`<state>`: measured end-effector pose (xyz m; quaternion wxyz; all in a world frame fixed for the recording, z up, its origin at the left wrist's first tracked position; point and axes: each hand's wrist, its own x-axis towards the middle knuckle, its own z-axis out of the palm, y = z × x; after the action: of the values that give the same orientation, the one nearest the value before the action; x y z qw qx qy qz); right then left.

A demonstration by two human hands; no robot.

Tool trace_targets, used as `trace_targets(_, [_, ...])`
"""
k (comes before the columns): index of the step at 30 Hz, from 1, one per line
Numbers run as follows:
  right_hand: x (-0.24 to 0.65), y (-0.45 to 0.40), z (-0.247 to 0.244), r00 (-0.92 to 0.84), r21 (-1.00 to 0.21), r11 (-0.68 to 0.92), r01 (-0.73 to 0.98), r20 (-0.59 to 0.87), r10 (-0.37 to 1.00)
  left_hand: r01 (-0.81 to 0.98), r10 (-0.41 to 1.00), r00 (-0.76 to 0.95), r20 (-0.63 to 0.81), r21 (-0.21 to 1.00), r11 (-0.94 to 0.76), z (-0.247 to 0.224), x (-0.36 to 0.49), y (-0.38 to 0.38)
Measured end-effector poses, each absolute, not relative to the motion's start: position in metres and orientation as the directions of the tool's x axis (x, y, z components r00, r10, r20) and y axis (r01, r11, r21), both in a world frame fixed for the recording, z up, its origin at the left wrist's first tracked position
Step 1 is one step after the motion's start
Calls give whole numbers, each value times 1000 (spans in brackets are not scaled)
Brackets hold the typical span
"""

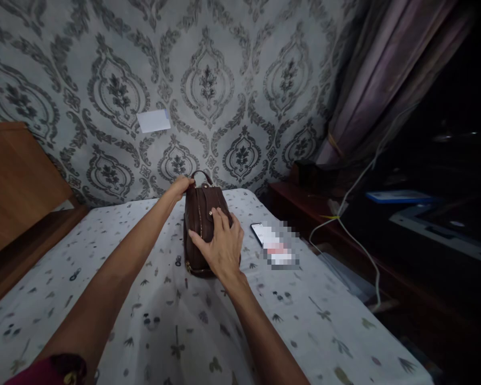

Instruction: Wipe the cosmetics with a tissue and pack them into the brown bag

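A dark brown leather-look handbag (195, 251) rests on the patterned bedsheet, with a short top handle (201, 172), a flap with a small metal stud, and zips along its edges. My left hand (181, 188) grips the bag's upper left corner beside the base of the handle; some of its fingertips are hidden at the bag. Across the front of the bag lies my right hand (223, 243), its fingers stretched out and thumb spread to the left, touching the flap and front panel. The bag's far side and inside cannot be seen.
Right of the bag lies a phone (264, 235) with its lit screen partly blurred. A white bedsheet (176, 331) covers the bed, against a patterned wall (208, 80). Wooden furniture (20, 176) stands left. A white cable (358, 230) hangs beyond the bed's right edge, near a curtain (369, 80).
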<state>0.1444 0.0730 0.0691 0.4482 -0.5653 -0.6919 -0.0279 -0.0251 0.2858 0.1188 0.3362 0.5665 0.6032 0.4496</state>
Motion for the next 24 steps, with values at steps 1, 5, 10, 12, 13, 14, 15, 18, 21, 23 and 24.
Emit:
trace_targets(1, [144,73,69,41,-470,358,807,649,760,392,988,-129,88,919,-30,120,-24,284])
trace_targets(5, [145,72,71,33,-470,360,806,643,765,464,993,-109,55,886,2,129,-19,280])
trace_targets(10, [146,73,69,25,-461,363,810,645,764,513,996,-72,57,858,-12,140,-5,283])
trace_targets(12, [146,74,68,36,-464,363,808,653,757,513,997,-57,56,858,-19,144,1,287])
trace_targets(13, [145,74,68,43,-467,363,806,658,752,515,997,-51,52,857,-18,145,4,288])
trace_targets(14, [145,74,68,51,-471,364,803,664,746,518,998,-46,47,855,-16,147,7,289])
trace_targets(15, [145,74,68,58,-475,366,800,668,742,523,998,-41,42,852,-15,148,10,290])
trace_targets(18, [146,74,69,69,-480,368,796,676,734,543,999,-23,47,839,-27,148,19,292])
trace_targets(21, [146,73,69,66,-474,369,800,680,731,560,996,-7,93,825,-73,144,27,292])
trace_targets(23, [146,73,69,62,-468,368,803,680,730,571,991,-3,131,814,-105,140,29,294])
trace_targets(24, [146,73,69,61,-468,366,804,678,732,577,989,-2,147,808,-119,138,30,295])
